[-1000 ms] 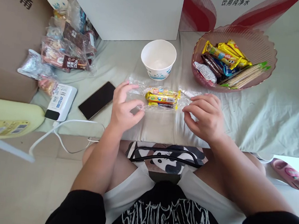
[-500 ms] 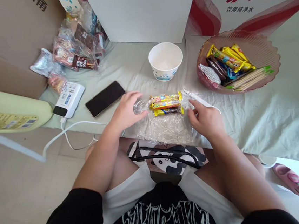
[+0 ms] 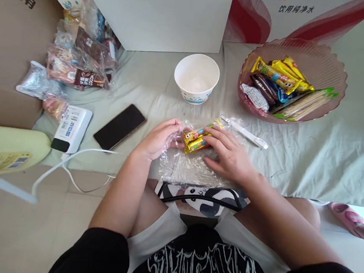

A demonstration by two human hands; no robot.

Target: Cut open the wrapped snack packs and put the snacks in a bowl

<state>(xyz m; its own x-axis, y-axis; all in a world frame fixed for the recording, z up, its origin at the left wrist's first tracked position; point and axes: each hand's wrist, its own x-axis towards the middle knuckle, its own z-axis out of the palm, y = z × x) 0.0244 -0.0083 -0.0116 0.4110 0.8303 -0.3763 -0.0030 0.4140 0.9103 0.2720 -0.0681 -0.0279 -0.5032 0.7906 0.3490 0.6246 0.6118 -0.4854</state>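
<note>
A small bundle of yellow-wrapped snack bars lies on a sheet of clear plastic film in front of me. My left hand is at the left end of the bars, its fingers curled in the film's edge and partly hidden by it. Across the right end of the bars rests my right hand, fingers bent over them and covering part of the bundle. A white utility knife lies just beyond my right hand. Behind the bars stands a white paper bowl.
A pink ribbed bowl holds more wrapped snacks and thin sticks at the right. On the left are a phone, a white power bank with a cable, and a pile of packaged snacks. Boxes line the back.
Both hands have closed in on the snack bars. My left hand has lifted the film's left edge, and my right hand has moved left onto the bars, which now sit tilted.
</note>
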